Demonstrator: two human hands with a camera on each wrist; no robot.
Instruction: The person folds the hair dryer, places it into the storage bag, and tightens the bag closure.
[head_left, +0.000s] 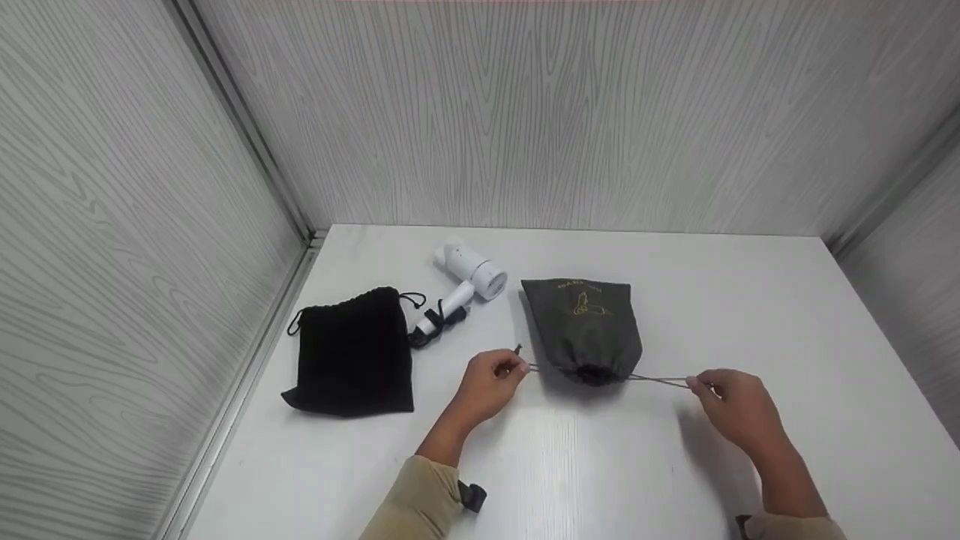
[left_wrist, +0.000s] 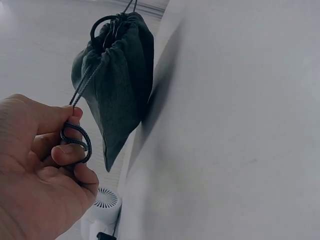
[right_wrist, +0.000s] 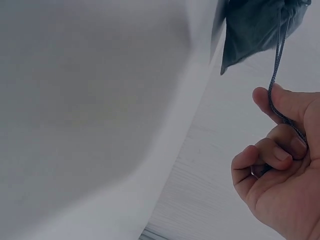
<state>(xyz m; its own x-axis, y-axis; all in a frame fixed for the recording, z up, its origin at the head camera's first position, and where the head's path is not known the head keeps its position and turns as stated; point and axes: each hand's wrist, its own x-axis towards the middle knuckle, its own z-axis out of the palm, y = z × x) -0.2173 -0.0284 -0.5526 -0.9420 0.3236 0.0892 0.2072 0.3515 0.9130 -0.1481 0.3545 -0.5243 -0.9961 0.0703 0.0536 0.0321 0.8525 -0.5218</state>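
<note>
Near the front-middle of the white table [head_left: 750, 315], a grey drawstring pouch [head_left: 585, 330] lies flat w/ its gathered mouth toward the person. Left hand [head_left: 489, 384] pinches the left cord [head_left: 534, 367] just beside the pouch mouth; wrist view shows the cord looped round curled fingers [left_wrist: 70, 152], so a firm grip. Right hand [head_left: 739, 409] pinches the right cord [head_left: 660, 380], thumb & fingers curled on it, farther out from the mouth than the left. Both cords run taut & nearly level from the mouth to either side. Step in hand, by my read: cinching the pouch closed; the mouth looks puckered almost shut, so this step seems close to done. Next move likely calls for an even outward pull on both sides, w/ the pouch staying put on the table, then letting the cords go slack. Pouch itself: dark grey-green woven fabric, a small gold emblem & lettering near its far end (too small to read), bulging a bit, so prob. something inside, though contents are hidden. Left of the pouch & apart from it: a white hair dryer [head_left: 469, 281] w/ dark cable, and farther left a black drawstring bag [head_left: 352, 352] lying flat. Grey wood-grain walls [head_left: 525, 112] behind the pouch.
</note>
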